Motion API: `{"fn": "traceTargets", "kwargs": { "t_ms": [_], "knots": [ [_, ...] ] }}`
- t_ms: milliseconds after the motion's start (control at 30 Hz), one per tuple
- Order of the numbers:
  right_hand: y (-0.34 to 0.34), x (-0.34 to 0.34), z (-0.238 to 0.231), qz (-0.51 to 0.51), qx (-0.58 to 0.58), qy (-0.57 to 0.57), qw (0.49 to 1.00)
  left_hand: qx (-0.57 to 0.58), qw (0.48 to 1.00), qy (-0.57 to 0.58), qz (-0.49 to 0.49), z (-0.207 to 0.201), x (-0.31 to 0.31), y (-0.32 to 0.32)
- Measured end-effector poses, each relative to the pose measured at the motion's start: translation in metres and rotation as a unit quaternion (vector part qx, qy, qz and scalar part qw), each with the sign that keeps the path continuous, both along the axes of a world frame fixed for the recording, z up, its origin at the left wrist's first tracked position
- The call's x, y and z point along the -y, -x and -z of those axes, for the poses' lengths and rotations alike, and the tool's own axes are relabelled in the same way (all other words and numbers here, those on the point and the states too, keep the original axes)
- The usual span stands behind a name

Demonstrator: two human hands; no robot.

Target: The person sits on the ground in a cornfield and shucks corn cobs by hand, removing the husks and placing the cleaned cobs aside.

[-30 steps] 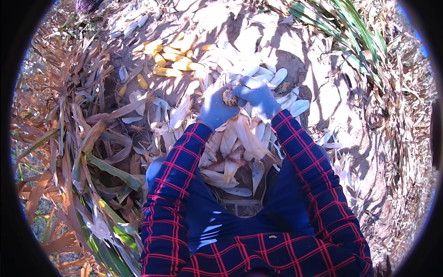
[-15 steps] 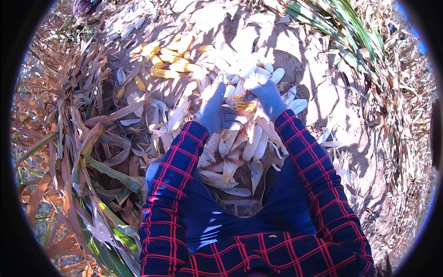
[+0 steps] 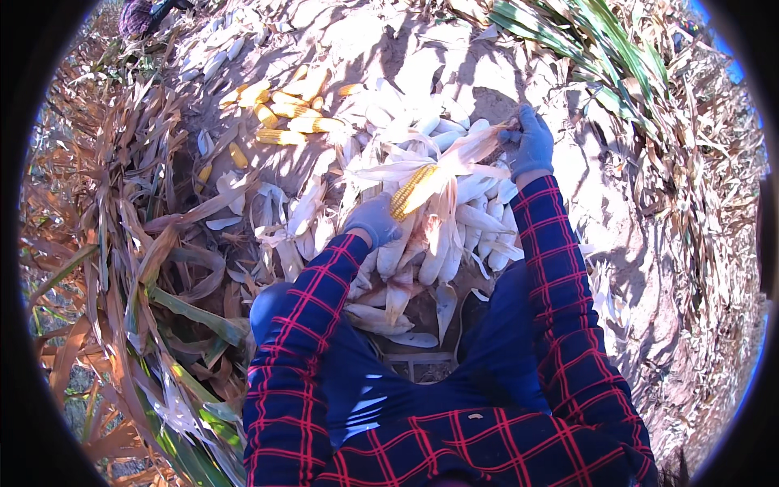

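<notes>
A yellow corn cob [image 3: 414,191] slants between my two grey-gloved hands, its kernels bare at the lower left end. My left hand [image 3: 373,219] is closed round that bare end. Pale husk leaves [image 3: 475,148] spread from the cob's other end up toward the right. My right hand [image 3: 531,144], held higher and farther out, is closed on the tips of these leaves. Beneath both hands lies a heap of unpeeled corn ears [image 3: 438,243] in whitish husks, partly hidden by the cob and its leaves.
Several bare yellow cobs [image 3: 292,109] lie piled on the soil at the far left. Dry stalks and leaves [image 3: 122,203] bank up along the left side, with green leaves [image 3: 608,57] at the far right. Part of another person [image 3: 136,18] shows at the top left.
My right hand has moved away to the right, drawing the husk leaves off the cob. My left hand has closed on the cob, which now shows many more bare kernels.
</notes>
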State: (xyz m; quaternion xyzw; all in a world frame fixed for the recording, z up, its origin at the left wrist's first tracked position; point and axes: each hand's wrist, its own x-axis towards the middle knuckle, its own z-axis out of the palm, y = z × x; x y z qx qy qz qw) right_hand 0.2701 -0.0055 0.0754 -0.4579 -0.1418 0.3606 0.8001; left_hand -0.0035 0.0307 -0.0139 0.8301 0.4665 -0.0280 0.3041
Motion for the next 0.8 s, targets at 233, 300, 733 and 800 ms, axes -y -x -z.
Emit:
{"fn": "traceTargets", "kwargs": {
  "t_ms": [233, 300, 733, 800],
  "knots": [
    [-0.051, -0.004, 0.040, 0.010, -0.111, 0.015, 0.994, -0.003, 0.999, 0.019, 0.042, -0.013, 0.005, -0.007],
    [-0.036, -0.005, 0.036, -0.030, -0.050, 0.074, 0.996, -0.021, 0.999, 0.038, 0.024, -0.006, 0.003, -0.011],
    [0.031, -0.015, 0.075, -0.193, 0.328, 0.301, 0.874, 0.137, 0.986, 0.062, -0.071, -0.019, 0.003, -0.041],
    [0.027, -0.021, 0.089, -0.136, 0.304, 0.271, 0.903, 0.139, 0.989, 0.036, -0.029, -0.033, 0.016, -0.048]
  ]
}}
